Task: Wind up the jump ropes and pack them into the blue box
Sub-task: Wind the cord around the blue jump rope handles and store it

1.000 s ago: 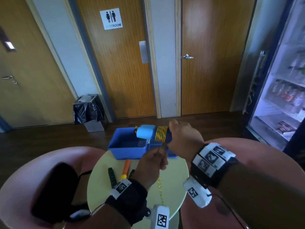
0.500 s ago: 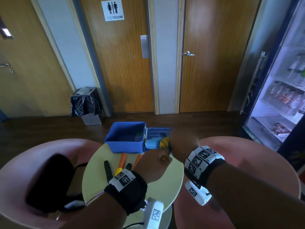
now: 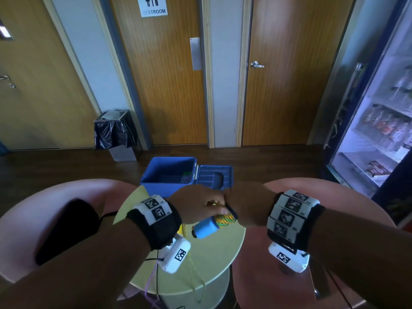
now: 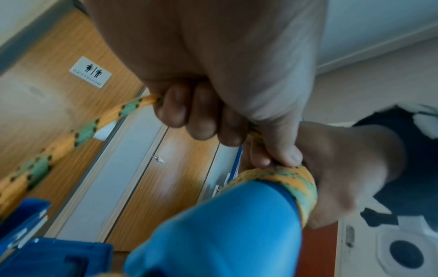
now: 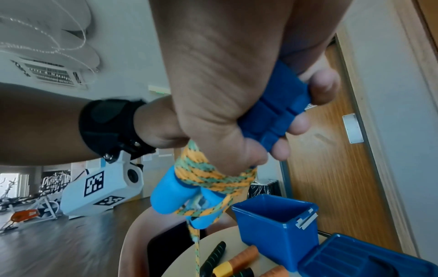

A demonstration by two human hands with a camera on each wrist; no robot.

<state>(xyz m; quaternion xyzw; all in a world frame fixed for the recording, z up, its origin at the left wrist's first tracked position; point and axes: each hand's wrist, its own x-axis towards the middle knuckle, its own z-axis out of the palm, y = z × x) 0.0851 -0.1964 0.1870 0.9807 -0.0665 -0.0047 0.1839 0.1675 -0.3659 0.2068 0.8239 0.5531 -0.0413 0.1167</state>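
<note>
Clamping the blue handles [image 5: 272, 110], the right hand's [image 3: 247, 204] grip sits beside the coils — left hand [image 3: 196, 204] pinches rope [image 4: 71, 135].

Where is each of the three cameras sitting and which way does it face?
Head: worn high, looking forward and down at the table, blue box and doors; both forearms show.
Left wrist: looks along the left hand gripping the rope; the right hand shows too.
Right wrist: looks along the right hand gripping the blue handles.
All three share the rope-wound handles and box.
</note>
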